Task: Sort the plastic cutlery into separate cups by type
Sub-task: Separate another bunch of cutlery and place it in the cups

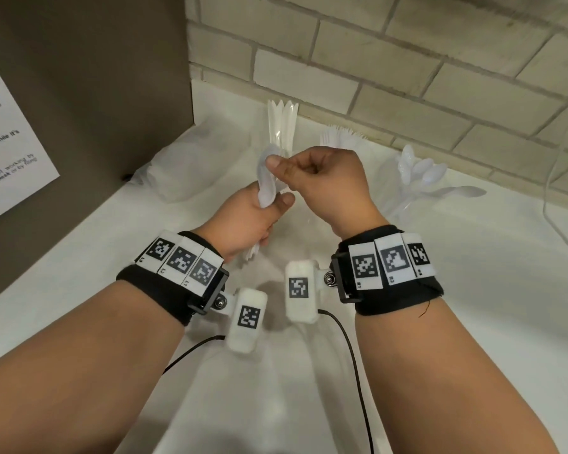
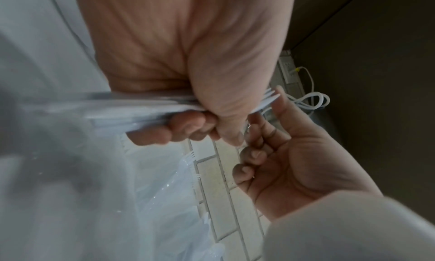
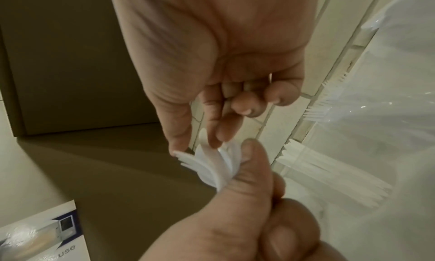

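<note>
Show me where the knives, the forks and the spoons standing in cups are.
knives (image 1: 284,126), head view, on the upright white blades.
forks (image 1: 336,137), head view, on the cluster of tines.
spoons (image 1: 422,168), head view, on the rounded bowls.

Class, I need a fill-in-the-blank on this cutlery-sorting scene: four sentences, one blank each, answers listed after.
1. The left hand grips a bundle of white plastic ____.
2. The right hand pinches the top of the bundle with thumb and ____.
3. The cup of spoons stands farthest to the ____.
4. Behind the cups is a ____ wall.

Missing words: cutlery; fingers; right; brick
</note>
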A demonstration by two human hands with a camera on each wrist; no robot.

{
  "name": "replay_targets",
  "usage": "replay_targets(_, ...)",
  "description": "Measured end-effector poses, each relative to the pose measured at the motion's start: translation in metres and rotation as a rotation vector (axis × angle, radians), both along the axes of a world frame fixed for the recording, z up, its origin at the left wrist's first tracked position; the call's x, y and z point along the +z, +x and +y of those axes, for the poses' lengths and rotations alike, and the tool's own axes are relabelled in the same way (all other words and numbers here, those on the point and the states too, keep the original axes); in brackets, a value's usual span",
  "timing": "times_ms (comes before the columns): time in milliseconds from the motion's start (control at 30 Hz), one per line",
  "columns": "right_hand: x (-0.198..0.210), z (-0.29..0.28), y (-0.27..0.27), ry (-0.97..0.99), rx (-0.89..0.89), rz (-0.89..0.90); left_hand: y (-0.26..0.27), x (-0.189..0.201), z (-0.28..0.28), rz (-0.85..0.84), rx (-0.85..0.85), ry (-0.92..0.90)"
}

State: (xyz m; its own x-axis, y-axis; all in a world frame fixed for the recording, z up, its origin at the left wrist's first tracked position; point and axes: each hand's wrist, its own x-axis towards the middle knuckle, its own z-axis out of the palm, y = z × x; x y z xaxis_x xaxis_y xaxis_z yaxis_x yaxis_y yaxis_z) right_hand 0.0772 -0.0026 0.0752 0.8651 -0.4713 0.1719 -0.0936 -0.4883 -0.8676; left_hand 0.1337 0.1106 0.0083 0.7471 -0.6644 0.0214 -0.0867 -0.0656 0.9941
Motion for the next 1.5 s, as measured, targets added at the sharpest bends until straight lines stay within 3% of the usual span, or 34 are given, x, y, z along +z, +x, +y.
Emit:
replay_targets(167,-0.001,-0.001,0.003,-0.09,-0.056,-0.005,0.001,-0.002,0.003,-0.104,-0.095,0.002)
replay_targets(500,0.0,0.0,0.004,-0.068,-0.066,-0.05,-0.002,0.001,0.004,0.015,-0.121,-0.023)
replay_targets(767,0.009,-0.017,0.013,0.198,-0.011,-0.079,0.006,0.001,0.008,0.339,-0.009,-0.167)
replay_targets(900,0.027,-0.034,0.031,0.258,-0.073,-0.269,0.02,0.001,0.009,0.441,0.131,-0.218)
replay_targets(1033,0.043,-0.053,0.063,0.106,-0.217,-0.464,0.03,-0.005,0.014,0.512,0.177,-0.248)
replay_targets(1233,0.018,-0.064,0.12,-0.178,-0.268,-0.273,0.036,-0.008,0.013,0.589,0.128,-0.295)
replay_targets(1400,0.003,-0.069,0.136,-0.13,-0.254,0.038,0.039,-0.012,0.015,0.54,0.098,-0.275)
replay_targets(1500,0.003,-0.072,0.128,-0.177,-0.288,-0.001,0.039,-0.013,0.015,0.545,0.079,-0.278)
